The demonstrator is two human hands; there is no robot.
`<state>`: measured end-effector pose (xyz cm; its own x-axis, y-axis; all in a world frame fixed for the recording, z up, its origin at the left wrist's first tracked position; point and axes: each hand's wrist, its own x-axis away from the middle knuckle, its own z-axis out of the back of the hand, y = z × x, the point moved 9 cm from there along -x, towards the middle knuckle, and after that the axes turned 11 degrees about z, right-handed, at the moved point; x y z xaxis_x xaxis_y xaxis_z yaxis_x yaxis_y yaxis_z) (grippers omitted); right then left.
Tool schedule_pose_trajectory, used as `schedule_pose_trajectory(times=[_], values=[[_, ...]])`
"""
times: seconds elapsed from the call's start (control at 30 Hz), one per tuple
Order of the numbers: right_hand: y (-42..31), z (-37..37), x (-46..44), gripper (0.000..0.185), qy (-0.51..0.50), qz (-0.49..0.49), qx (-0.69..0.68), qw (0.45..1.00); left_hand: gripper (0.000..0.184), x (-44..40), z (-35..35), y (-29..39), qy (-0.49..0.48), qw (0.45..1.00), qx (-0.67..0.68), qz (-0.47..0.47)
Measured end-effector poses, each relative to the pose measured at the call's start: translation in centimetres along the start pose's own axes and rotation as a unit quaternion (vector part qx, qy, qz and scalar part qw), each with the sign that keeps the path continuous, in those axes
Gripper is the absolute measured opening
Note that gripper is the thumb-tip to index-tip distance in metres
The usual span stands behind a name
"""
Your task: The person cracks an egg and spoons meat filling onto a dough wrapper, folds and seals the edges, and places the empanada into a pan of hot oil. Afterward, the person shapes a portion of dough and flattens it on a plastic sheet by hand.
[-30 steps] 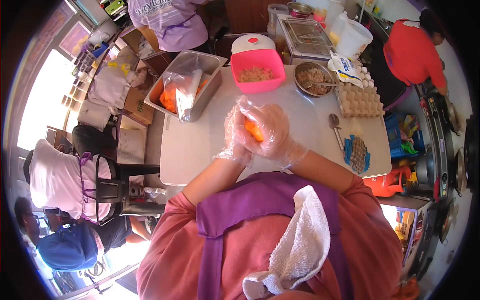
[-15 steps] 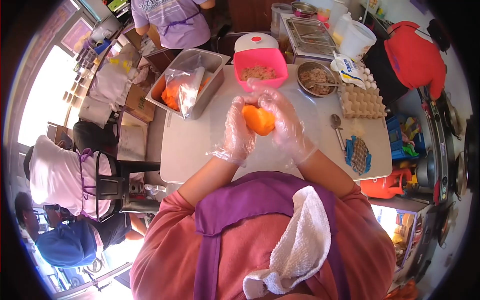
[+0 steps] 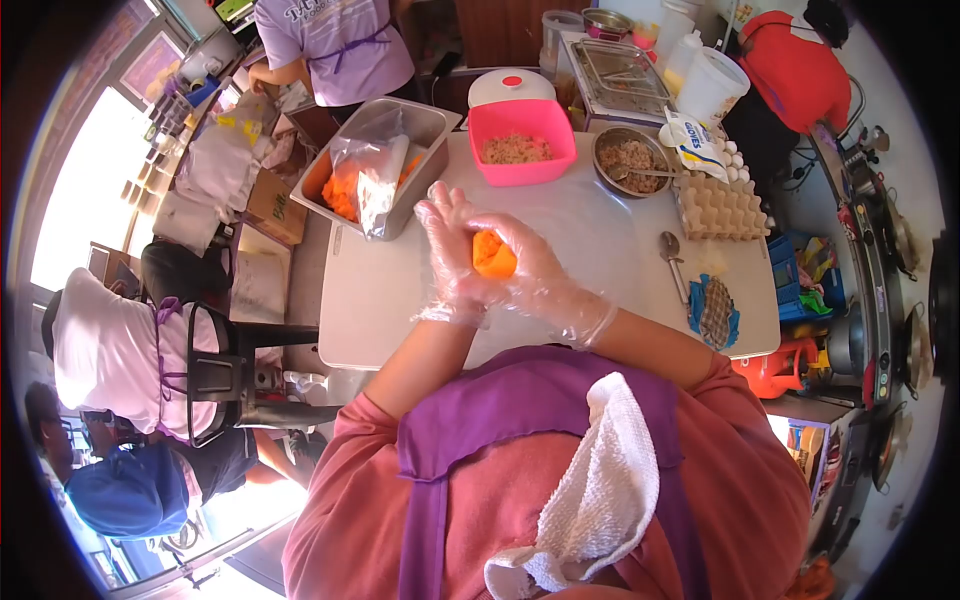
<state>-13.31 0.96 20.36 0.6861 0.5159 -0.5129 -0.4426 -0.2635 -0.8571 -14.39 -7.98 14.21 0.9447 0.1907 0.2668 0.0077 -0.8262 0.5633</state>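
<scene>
An orange ball of soft food (image 3: 494, 256) sits between my two hands, above the white table (image 3: 370, 310). My left hand (image 3: 448, 250), in a clear plastic glove, supports it from the left with its fingers pointing up and away. My right hand (image 3: 528, 262), gloved too, curls round the ball from the right, its fingers partly over it. Beyond them is a pink tub (image 3: 522, 173) with crumbly filling. At the back left a steel pan (image 3: 425, 150) holds orange mash (image 3: 343, 192) and a plastic bag. A steel bowl (image 3: 632, 160) of brown filling has a spoon in it.
An egg tray (image 3: 722, 208), a glove packet (image 3: 694, 143), a spoon (image 3: 674, 265) and a checked cloth (image 3: 716, 310) lie on the right. Co-workers stand beyond the table in purple (image 3: 350, 50) and red (image 3: 795, 75); others are seated at left.
The orange ball was mostly enclosed, then showed between my parted hands, and now sits further left with my right hand curled round it. The co-worker in red has shifted position.
</scene>
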Motion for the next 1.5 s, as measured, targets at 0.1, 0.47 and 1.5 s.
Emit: schedule_pose_trajectory(times=[0.1, 0.47, 1.5], values=[[-0.3, -0.1, -0.2, 0.043, -0.003, 0.007, 0.076, 0.997, 0.072, -0.7, 2.2, -0.7, 0.019, 0.999, 0.037, 0.013], [-2.1, 2.8, -0.8, 0.014, 0.019, 0.048, 0.105, 0.993, 0.051, 3.9, -2.9, -7.7, -0.276, 0.891, 0.131, 0.336], [-6.0, -0.9, 0.2, 0.04, -0.003, 0.304, 0.33, 0.894, 0.016, 2.4, 1.2, -1.2, -0.019, 0.997, -0.071, 0.003]])
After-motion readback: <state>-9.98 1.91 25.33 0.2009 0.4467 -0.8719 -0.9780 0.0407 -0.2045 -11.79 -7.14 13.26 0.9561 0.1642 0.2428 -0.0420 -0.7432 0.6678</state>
